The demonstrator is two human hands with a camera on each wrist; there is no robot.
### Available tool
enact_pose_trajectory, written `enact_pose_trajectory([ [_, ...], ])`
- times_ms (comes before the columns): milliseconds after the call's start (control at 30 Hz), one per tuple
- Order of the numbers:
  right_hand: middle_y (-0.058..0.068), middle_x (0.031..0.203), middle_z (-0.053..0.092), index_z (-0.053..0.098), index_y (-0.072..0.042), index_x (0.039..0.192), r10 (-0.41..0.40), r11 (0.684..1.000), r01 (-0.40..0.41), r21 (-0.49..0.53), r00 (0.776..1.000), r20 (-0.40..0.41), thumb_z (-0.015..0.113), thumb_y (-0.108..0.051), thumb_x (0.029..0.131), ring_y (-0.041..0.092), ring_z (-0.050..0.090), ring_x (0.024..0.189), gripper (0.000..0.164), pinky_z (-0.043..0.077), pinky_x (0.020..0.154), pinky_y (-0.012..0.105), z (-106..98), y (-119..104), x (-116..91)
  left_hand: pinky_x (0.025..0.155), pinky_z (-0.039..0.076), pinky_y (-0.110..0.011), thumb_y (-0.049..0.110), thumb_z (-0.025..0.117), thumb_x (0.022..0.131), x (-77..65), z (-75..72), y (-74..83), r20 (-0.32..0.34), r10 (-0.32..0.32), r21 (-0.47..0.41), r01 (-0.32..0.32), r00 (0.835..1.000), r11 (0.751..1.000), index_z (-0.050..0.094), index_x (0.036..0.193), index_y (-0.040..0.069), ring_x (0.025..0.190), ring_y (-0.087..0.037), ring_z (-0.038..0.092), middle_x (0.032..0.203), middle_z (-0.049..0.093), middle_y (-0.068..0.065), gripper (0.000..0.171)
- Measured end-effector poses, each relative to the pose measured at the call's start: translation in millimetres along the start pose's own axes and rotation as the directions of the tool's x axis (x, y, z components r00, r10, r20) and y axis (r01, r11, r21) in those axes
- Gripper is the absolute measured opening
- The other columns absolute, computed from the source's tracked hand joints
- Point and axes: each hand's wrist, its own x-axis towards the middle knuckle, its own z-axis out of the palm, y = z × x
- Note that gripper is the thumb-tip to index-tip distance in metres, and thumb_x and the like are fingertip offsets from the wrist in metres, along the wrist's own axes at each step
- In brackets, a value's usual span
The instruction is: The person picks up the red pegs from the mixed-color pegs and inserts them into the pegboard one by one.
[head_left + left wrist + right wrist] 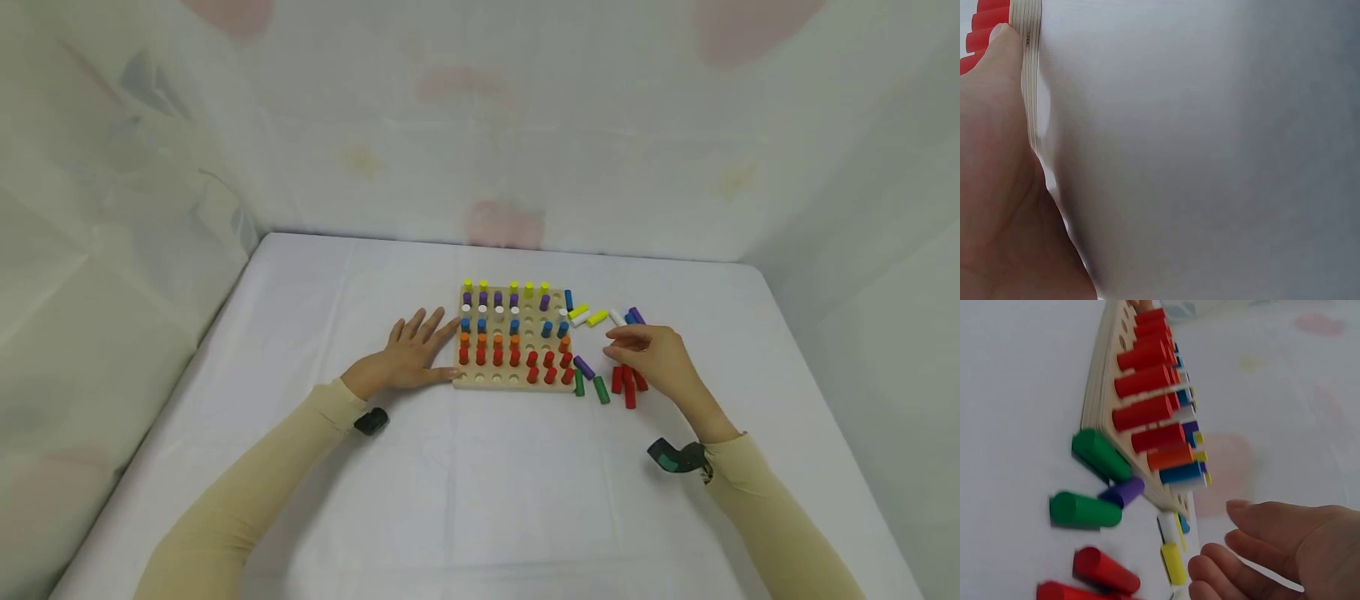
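A wooden pegboard (489, 386) stands on the white table, with rows of upright red, orange, blue, white, purple and yellow pegs; some holes are bare. My left hand (408, 358) lies with fingers spread at the board's left side. In the left wrist view, its thumb (1000, 69) rests at the board's edge, beside red pegs (990, 24). To the right of the board, my right hand (656, 354) hovers over loose pegs. Its fingers are loosely bent, and the right wrist view shows nothing between the thumb and fingers (1213, 572).
Loose red pegs (630, 395) lie below the right hand. Two green pegs (1088, 509) and a purple peg (583, 367) are near the board's front right corner. Farther back lie yellow pegs (597, 318), white ones and a blue peg (568, 300). Patterned cloth walls (480, 125) surround the table.
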Motion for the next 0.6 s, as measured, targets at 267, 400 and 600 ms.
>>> enact_pose_trajectory([
  [267,0.018,0.105,0.073,0.066,-0.004,0.125,0.071,0.995,-0.070,-0.067,0.997,0.016,0.070,-0.030,0.093,0.027,0.065,0.094,0.041,0.049,0.074,0.024,-16,20,-3,0.120,-0.003,-0.068,0.068,0.047,0.094,-0.1,0.4,0.7,-0.002,0.000,-0.008,0.000,1.000,1.000,-0.004,0.160,0.028,0.154,-0.043,-0.012,0.168,-0.012,-0.012,0.093],
  [400,0.020,0.107,0.071,0.066,-0.003,0.125,0.112,0.990,-0.111,-0.090,0.994,0.007,0.069,-0.030,0.093,0.028,0.062,0.093,0.042,0.050,0.072,0.024,-20,28,-6,0.120,-0.002,-0.068,0.067,0.047,0.094,-0.9,-0.1,2.0,-0.004,0.002,-0.008,-0.002,1.000,1.000,-0.003,0.160,0.028,0.154,-0.043,-0.012,0.168,-0.011,-0.012,0.093],
  [600,0.023,0.112,0.069,0.066,-0.001,0.126,0.160,0.982,-0.158,-0.099,0.987,0.016,0.068,-0.029,0.094,0.029,0.062,0.095,0.042,0.052,0.074,0.026,-20,37,-12,0.120,-0.002,-0.068,0.067,0.048,0.094,-1.5,-1.5,2.8,-0.003,-0.004,-0.003,0.004,1.000,1.000,-0.003,0.160,0.027,0.154,-0.044,-0.012,0.168,-0.011,-0.012,0.093],
])
